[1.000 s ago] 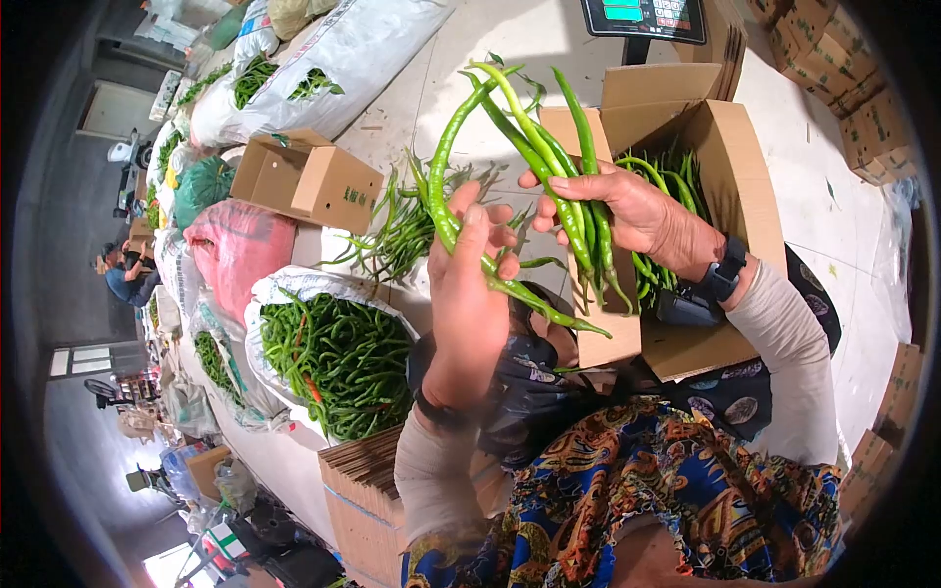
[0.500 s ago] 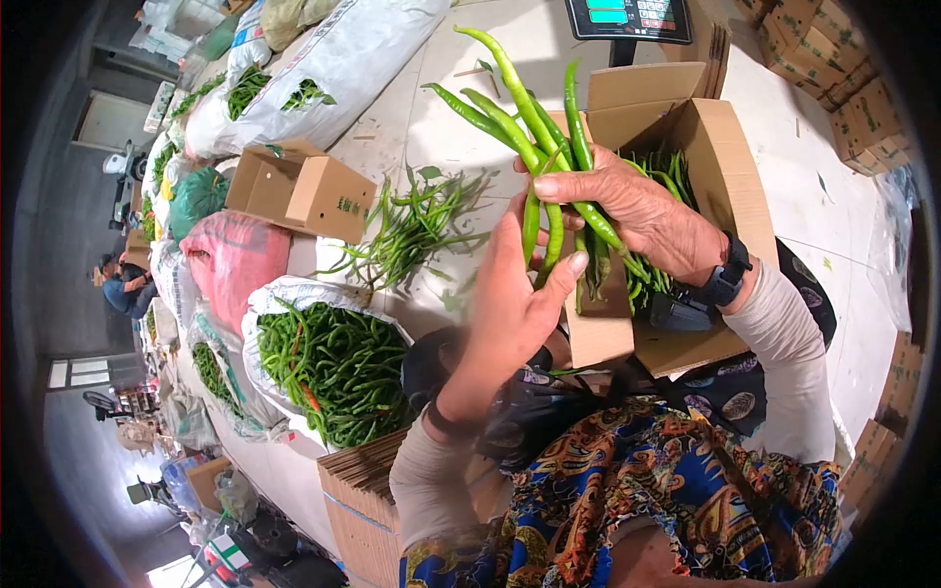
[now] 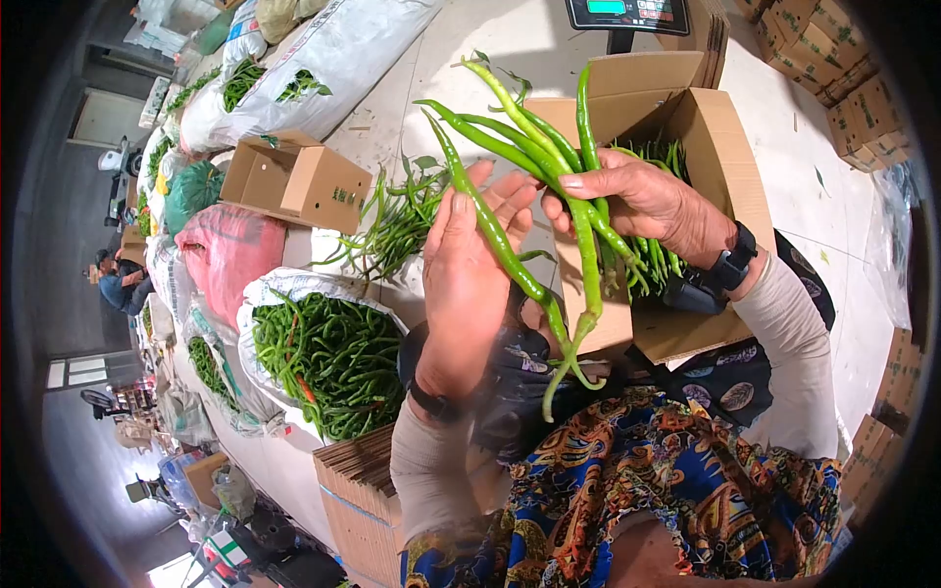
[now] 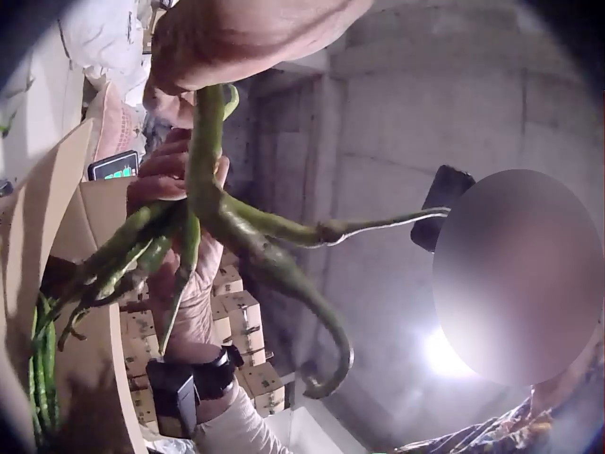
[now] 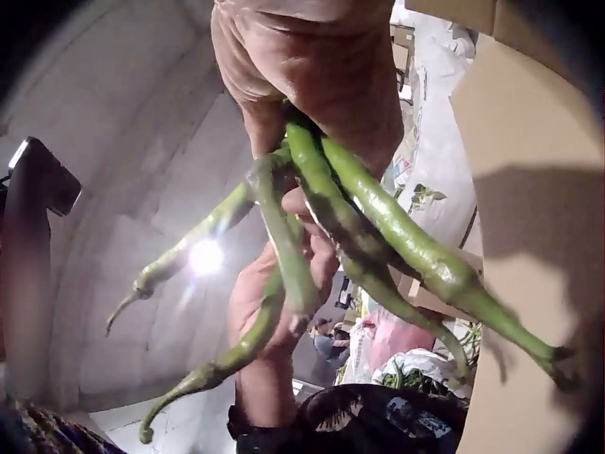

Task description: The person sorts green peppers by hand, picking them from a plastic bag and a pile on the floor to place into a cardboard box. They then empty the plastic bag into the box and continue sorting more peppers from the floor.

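Observation:
In the head view my right hand point(image 3: 659, 211) grips a small bunch of long green chili peppers point(image 3: 534, 147), thumb across them, their stem ends pointing down. My left hand point(image 3: 461, 309) is beside it, palm up, with one long green chili pepper point(image 3: 498, 240) held between thumb and fingers. Its stem end overlaps another pepper's lower end. The left wrist view shows stems point(image 4: 274, 265) hanging below the hand. Below the right hand stands an open carton point(image 3: 735, 171) with more chili peppers point(image 3: 655, 265) inside.
A loose pile of chilies point(image 3: 407, 220) lies on the floor, near a small open carton point(image 3: 328, 186). A white sack point(image 3: 263, 294) full of chilies stands left, beside flattened cardboard point(image 3: 353, 510). A scale point(image 3: 642, 12) is at the top; stacked boxes point(image 3: 872, 122) are at right.
My left hand went over to the bunch in the right hand, then drew back left holding a chili pepper. The right hand has kept its grip and moved little.

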`<state>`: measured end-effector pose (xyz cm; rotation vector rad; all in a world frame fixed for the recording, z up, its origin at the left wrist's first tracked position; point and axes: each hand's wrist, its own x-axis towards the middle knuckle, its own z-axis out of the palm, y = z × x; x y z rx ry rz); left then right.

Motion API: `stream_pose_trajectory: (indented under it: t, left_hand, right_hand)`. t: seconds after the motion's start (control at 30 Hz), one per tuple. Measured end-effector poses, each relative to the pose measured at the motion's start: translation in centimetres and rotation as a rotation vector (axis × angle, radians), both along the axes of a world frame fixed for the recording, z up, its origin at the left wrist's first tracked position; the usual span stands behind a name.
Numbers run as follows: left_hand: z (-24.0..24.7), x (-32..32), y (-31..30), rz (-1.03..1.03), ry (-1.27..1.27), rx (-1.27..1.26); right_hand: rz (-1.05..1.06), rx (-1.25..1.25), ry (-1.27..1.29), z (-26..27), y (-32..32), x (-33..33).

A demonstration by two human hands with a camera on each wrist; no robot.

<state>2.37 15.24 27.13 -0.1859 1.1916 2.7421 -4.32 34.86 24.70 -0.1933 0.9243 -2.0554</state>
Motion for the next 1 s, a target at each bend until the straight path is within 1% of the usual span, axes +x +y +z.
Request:
stream_pose_trajectory:
  t: [0.07,0.1,0.13,0.17,0.2,0.27,0.3,0.37,0.4,0.43,0.47,0.53,0.57,0.6,0.67,0.7,0.73,0.8,0.83,0.9,0.97,1.0]
  left_hand:
    - [-0.6,-0.1,0.0,0.013,0.037,0.011]
    - [-0.6,-0.3,0.3,0.011,0.034,0.01]
    - [-0.7,-0.4,0.4,0.059,0.001,0.003]
    - [-0.8,-0.3,0.4,0.106,-0.035,-0.004]
    - [-1.0,-0.3,0.3,0.104,-0.047,-0.002]
    - [-1.3,-0.6,0.0,0.089,-0.057,-0.028]
    - [-1.4,-0.6,0.0,0.026,0.001,-0.041]
    - [-1.4,-0.6,0.7,0.026,-0.044,-0.047]
    - [-1.3,-0.5,0.9,0.032,-0.081,-0.051]
    - [-1.4,-0.5,1.2,0.016,-0.028,-0.071]
    - [-1.6,-0.6,1.4,0.009,-0.035,-0.068]
    - [-1.8,-0.6,1.6,-0.044,0.024,-0.089]
    - [-1.8,-0.5,1.6,-0.054,0.017,-0.085]
    - [-1.7,-0.4,1.6,-0.089,0.066,-0.317]
    - [-1.5,-0.3,1.9,-0.161,0.18,-0.772]
    - [-0.9,0.0,2.4,-0.091,-0.043,-0.269]
    - [-0.5,0.2,2.2,-0.102,-0.047,-0.259]
    - [0.2,-0.1,1.1,-0.184,0.018,-0.242]
    - [0.7,-0.1,0.7,-0.177,-0.004,-0.247]
    - [0.9,-0.3,-0.6,-0.157,-0.001,-0.227]
    - [1.7,-0.7,-1.6,-0.121,-0.019,-0.237]
    - [1.9,-1.0,-2.6,-0.159,0.065,-0.228]
  right_hand:
    - [-0.003,-0.025,0.009,0.0,-0.5,0.3]
    - [-0.063,0.044,0.031,-0.4,-0.6,0.5]
    - [-0.124,0.116,0.05,-0.8,-0.8,0.7]
    - [-0.114,0.14,0.129,-0.9,-1.0,0.9]
    - [-0.115,0.143,0.117,-0.9,-1.1,1.4]
    - [-0.09,0.196,0.12,-0.1,-1.1,2.0]
    - [-0.086,0.223,0.121,0.8,-1.2,2.3]
    - [-0.095,0.267,0.146,1.1,-1.1,2.5]
    - [-0.097,0.312,0.179,1.2,-1.4,2.6]
    - [-0.15,0.335,0.225,0.1,-2.0,2.7]
    - [-0.154,0.34,0.217,0.2,-2.4,2.9]
    - [-0.21,0.584,0.276,0.5,-3.1,3.3]
    - [-0.23,0.592,0.271,0.4,-3.1,3.3]
    - [-0.241,0.6,0.26,0.5,-2.9,3.1]
    - [-0.213,0.468,0.224,0.9,-1.8,1.9]
    - [-0.242,0.454,0.215,1.3,-0.4,1.2]
    - [-0.167,0.417,0.192,2.3,1.7,0.4]
    - [-0.338,0.48,0.145,3.7,4.9,0.2]
    - [-0.381,0.517,0.161,3.2,6.6,-0.2]
    - [-0.437,0.574,0.199,3.1,9.4,0.0]
    - [-0.467,0.631,0.158,2.0,10.9,0.5]
    - [-0.496,0.679,0.117,0.8,11.6,0.6]
